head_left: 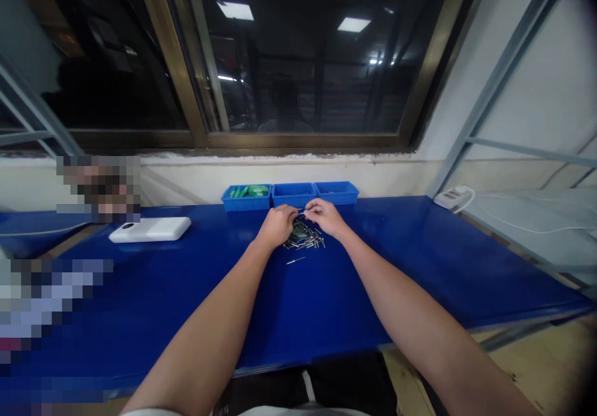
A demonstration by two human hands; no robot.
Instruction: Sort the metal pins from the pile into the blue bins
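My left hand (278,224) and my right hand (325,216) meet above the blue table, in front of the bins. Both are closed in a pinch, with a thin metal blind rivet (301,210) between their fingertips; the fingers partly cover it. Right below them lies a loose pile of silvery blind rivets (310,239), with something greenish and clear among them that I cannot make out. One single rivet (295,260) rests apart from the pile, nearer to me.
Three joined blue bins (247,203) stand against the wall; green packets (255,190) fill the left one. A white power bank (150,229) lies at left, near a blurred-out person (100,189). At right sits a white power strip (453,196) with a cable, beside a metal frame.
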